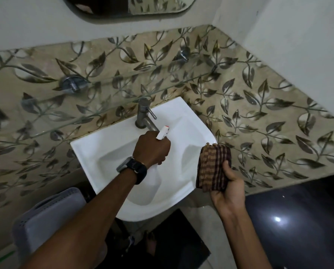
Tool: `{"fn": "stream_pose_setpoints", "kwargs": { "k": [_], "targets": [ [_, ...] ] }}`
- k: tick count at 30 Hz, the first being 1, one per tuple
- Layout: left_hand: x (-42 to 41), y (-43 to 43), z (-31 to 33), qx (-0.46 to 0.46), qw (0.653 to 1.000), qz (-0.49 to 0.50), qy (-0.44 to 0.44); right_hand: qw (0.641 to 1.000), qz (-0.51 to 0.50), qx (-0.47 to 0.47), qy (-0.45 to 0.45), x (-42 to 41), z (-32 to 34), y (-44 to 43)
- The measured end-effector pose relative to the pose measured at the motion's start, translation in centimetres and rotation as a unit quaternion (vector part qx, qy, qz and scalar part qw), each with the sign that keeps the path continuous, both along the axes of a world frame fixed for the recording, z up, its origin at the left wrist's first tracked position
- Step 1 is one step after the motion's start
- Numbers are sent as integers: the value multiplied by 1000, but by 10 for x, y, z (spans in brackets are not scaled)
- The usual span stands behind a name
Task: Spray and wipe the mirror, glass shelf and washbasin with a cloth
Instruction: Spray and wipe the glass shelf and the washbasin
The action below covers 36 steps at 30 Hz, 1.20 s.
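A white washbasin [96, 150] is fixed to the leaf-patterned tiled wall, with a steel tap [144, 115] at its back. My left hand [151, 149], a dark watch on its wrist, is over the bowl and grips a white spray bottle [163, 132]; only its nozzle head shows, pointing toward the tap and the back of the basin. My right hand [227, 189] holds a folded brown checked cloth [213, 167] just beyond the basin's right rim. A clear glass shelf [81, 105] on steel brackets runs above the basin. The mirror [158, 5] shows at the top edge.
A grey perforated plastic bin [46, 216] stands on the floor left of the basin. A dark glossy rounded surface [298, 220] fills the lower right. A dark mat [177, 239] lies under the basin. The wall turns a corner at the right.
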<state>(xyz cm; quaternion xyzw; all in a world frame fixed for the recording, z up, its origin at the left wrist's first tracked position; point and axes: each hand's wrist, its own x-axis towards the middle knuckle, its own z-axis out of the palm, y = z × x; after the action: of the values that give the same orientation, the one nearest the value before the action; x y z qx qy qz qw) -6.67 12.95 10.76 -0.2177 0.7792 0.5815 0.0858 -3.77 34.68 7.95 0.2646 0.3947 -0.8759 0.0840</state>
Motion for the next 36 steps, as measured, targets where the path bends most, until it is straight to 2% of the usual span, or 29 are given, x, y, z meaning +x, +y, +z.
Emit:
{"fn": "stream_pose_setpoints", "kwargs": {
  "k": [7, 13, 17, 19, 23, 25, 28, 34, 36],
  "targets": [
    [1, 13, -21, -12, 997, -69, -41, 998, -61, 15, 24, 5, 17, 24],
    [24, 14, -28, -2, 983, -168, -78, 995, -82, 27, 48, 6, 34, 35],
    [33, 7, -34, -66, 974, -202, -79, 995, -88, 16, 51, 9, 36, 35],
    [40, 2, -33, -81, 966, -233, -78, 994, -90, 8, 53, 12, 37, 33],
    [57, -13, -35, -40, 946, -299, -115, 995, -88, 5, 55, 18, 36, 26],
    [67, -19, -39, -57, 934, -325, -134, 995, -87, 4, 52, 21, 35, 20],
    [82, -27, -46, -78, 930, -326, -152, 995, -87, 6, 47, 25, 32, 12],
    [104, -51, -59, -61, 939, -301, -157, 997, -69, 4, 44, 37, 25, -1],
    [110, -57, -63, -85, 933, -314, -153, 997, -61, 5, 43, 41, 23, -6]
  ]
}}
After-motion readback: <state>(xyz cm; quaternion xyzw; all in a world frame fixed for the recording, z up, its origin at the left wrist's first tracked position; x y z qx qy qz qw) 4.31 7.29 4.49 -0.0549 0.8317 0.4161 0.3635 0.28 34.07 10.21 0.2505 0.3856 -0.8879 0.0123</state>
